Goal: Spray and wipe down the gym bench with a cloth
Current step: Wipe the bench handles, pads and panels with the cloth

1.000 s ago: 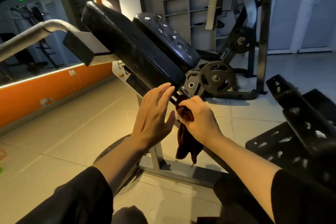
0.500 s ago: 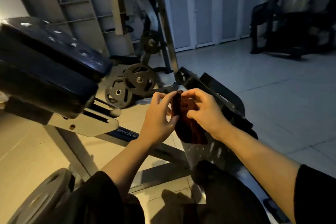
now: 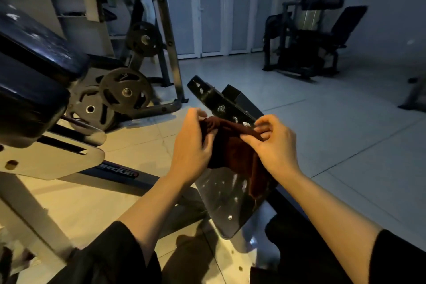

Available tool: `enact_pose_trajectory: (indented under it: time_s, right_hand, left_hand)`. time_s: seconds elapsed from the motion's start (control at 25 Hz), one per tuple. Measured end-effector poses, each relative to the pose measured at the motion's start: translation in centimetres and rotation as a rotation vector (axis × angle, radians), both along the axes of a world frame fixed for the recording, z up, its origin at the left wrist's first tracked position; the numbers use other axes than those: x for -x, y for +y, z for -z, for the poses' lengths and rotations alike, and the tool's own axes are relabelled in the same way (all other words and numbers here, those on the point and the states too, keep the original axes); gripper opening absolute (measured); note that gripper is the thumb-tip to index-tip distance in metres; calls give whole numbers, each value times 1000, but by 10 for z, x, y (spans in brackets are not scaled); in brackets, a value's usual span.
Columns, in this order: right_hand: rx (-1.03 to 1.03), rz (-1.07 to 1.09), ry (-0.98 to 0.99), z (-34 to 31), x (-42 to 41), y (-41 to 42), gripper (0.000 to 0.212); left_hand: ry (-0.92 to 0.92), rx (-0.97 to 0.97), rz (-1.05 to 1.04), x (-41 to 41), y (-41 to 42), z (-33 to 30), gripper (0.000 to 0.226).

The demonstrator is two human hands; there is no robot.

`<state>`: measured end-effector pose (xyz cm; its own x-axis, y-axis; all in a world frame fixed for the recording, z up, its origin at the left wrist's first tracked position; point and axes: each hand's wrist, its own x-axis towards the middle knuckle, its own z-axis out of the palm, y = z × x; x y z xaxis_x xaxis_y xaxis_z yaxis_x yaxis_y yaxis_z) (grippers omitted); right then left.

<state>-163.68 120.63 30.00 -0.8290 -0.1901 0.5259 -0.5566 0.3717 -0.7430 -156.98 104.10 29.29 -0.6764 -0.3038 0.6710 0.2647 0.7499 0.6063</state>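
A dark red cloth (image 3: 232, 147) is stretched between both hands at the centre of the head view. My left hand (image 3: 191, 145) pinches its bunched left corner and my right hand (image 3: 274, 143) pinches its upper right edge. The cloth hangs over a black bench seat pad (image 3: 228, 200) speckled with white spray droplets, whose raised front part (image 3: 214, 101) rises behind the hands. A larger black arm pad (image 3: 30, 69) of the same bench fills the left side, above a pale metal frame (image 3: 46, 159). No spray bottle is visible.
Black weight plates (image 3: 124, 92) lean against a rack (image 3: 161, 37) behind the bench. Another black exercise machine (image 3: 309, 39) stands at the back right on the tiled floor (image 3: 345, 127). White doors (image 3: 216, 7) line the far wall. My dark-clothed legs show at the bottom.
The view has swung right from the arm pad to the seat pad. My left hand has taken hold of the cloth, and both hands have pulled it wider apart.
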Motion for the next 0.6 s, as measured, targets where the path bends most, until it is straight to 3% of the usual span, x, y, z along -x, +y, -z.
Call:
enact_pose_trajectory:
  time_s: [0.08,0.2,0.32,0.44,0.6]
  right_hand:
    - [102,71,26,0,10,-5,28]
    - [146,41,125,4,22,-13,18]
    - [-56,-57,294,13,29,-16,13]
    - [-305,73,585,23,38,-10,23]
    - [-176,28,416,44,42,3,46]
  left_hand:
    - [56,-1,37,12,2,-1,40]
    - [116,49,54,40,13,4,34]
    - [102,98,90,64,19,19,37]
    - [113,101,37,73,19,39,43]
    - [152,129,23,76,19,52,51]
